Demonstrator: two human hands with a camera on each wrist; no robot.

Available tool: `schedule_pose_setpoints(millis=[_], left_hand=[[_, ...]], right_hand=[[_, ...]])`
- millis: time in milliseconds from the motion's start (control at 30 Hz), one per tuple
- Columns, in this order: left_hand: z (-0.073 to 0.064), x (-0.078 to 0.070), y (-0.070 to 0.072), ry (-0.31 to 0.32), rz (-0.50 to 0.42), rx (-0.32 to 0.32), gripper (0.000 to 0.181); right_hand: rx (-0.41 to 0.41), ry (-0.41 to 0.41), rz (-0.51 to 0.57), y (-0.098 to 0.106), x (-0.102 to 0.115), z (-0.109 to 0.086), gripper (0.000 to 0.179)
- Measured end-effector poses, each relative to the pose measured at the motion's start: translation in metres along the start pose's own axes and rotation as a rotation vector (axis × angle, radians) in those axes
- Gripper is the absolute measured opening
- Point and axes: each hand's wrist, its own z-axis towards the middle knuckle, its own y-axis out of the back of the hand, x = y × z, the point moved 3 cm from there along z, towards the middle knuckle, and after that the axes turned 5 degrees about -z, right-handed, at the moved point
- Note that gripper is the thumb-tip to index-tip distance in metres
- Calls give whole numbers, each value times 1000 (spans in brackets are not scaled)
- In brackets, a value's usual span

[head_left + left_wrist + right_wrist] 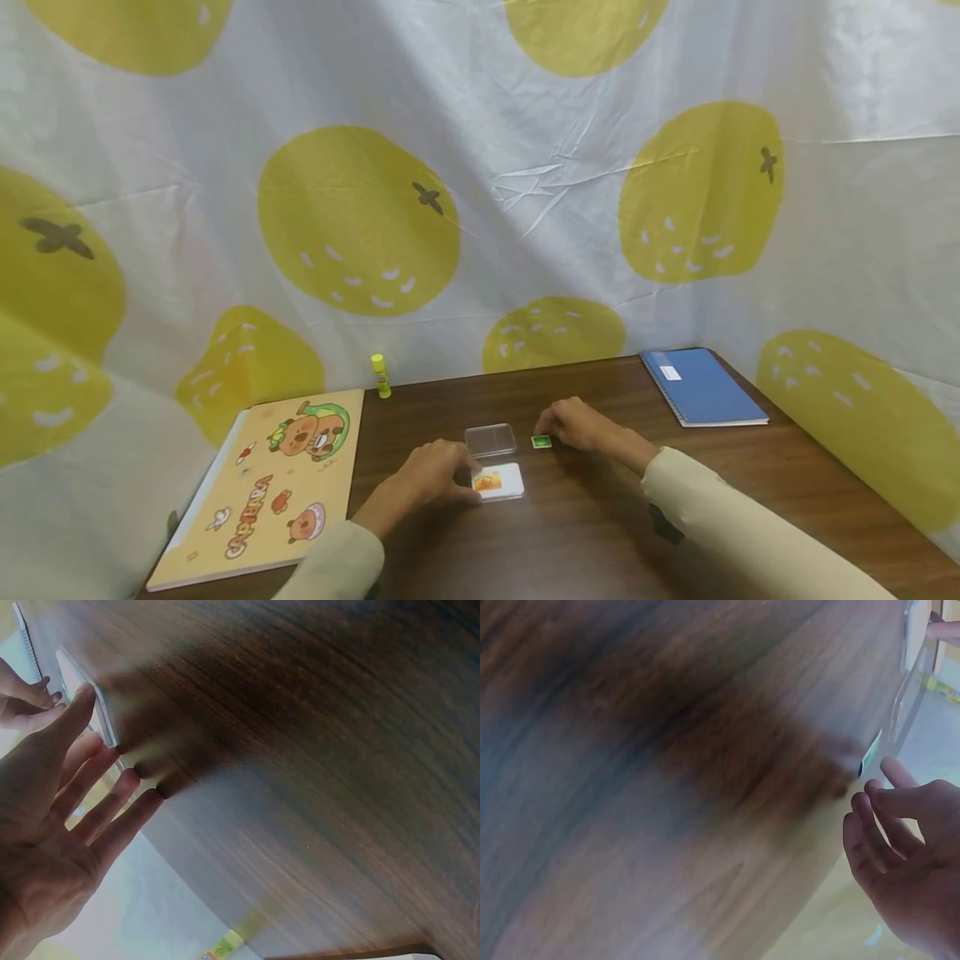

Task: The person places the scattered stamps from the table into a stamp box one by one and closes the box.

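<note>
My left hand [433, 477] is at the left end of a small clear plastic case [504, 498] that holds a stack of white cards. Its thumb and index finger grip the case at the near and far corners, and the other fingers [124, 825] stretch out beside it. On the top card [510, 477] there is an orange picture. A small green card [542, 442] lies flat on the table to the right. Close beside it, my right hand [576, 423] has loosely bent fingers [862, 825] and holds nothing that I can see.
Behind the case lies a clear lid [491, 440]. A capybara-print book [262, 483] is on the left, a yellow glue stick [381, 377] stands at the back, and a blue spiral notebook [705, 387] lies at the right. A lemon-print curtain [495, 242] borders the wooden table [570, 533].
</note>
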Motion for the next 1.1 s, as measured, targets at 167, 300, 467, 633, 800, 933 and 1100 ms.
schedule_pose_setpoints(millis=[167, 300, 467, 633, 800, 933, 1100], left_hand=[[0, 0, 0, 3, -3, -2, 40], [0, 0, -1, 1, -11, 0, 40], [0, -1, 0, -13, -18, -8, 40], [1, 1, 0, -29, -13, -17, 40], [1, 1, 0, -13, -23, -7, 40], [0, 0, 0, -6, -28, -2, 40], [0, 0, 0, 0, -17, 0, 40]], right_hand=[[28, 14, 4, 1, 0, -3, 24], [99, 50, -18, -2, 2, -6, 30], [147, 56, -47, -5, 6, -9, 23], [106, 71, -61, -4, 7, -8, 19], [117, 113, -104, -4, 9, -6, 24], [151, 119, -116, -6, 10, -6, 26], [144, 76, -104, -7, 8, -7, 29]])
